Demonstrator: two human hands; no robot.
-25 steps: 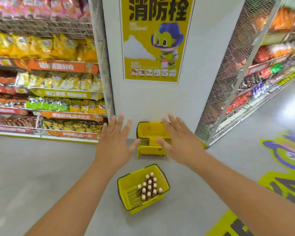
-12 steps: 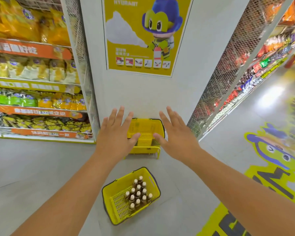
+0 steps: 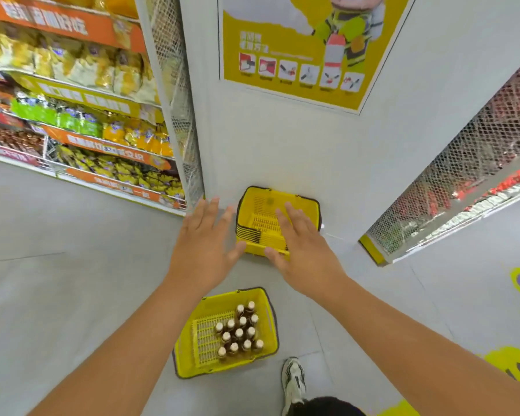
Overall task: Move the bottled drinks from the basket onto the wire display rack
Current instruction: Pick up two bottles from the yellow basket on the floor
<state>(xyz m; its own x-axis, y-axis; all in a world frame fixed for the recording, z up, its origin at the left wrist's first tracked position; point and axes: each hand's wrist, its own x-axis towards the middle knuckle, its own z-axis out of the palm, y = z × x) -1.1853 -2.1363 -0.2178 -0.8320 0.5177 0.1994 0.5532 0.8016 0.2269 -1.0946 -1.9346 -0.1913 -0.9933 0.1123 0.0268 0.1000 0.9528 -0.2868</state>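
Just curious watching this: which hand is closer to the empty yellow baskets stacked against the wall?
Right. The right hand overlaps the stack of empty baskets in view, fingers spread; the left hand hovers beside its left edge.

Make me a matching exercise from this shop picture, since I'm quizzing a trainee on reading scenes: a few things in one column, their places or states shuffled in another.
Things:
1. bottles
2. stack of empty baskets
3. poster
4. shoe

Places or states:
A. on the wall, above the baskets
B. on the floor against the foot of the wall
C. standing upright in the near basket
D. on the floor right of the near basket

Pairs: 1-C, 2-B, 3-A, 4-D
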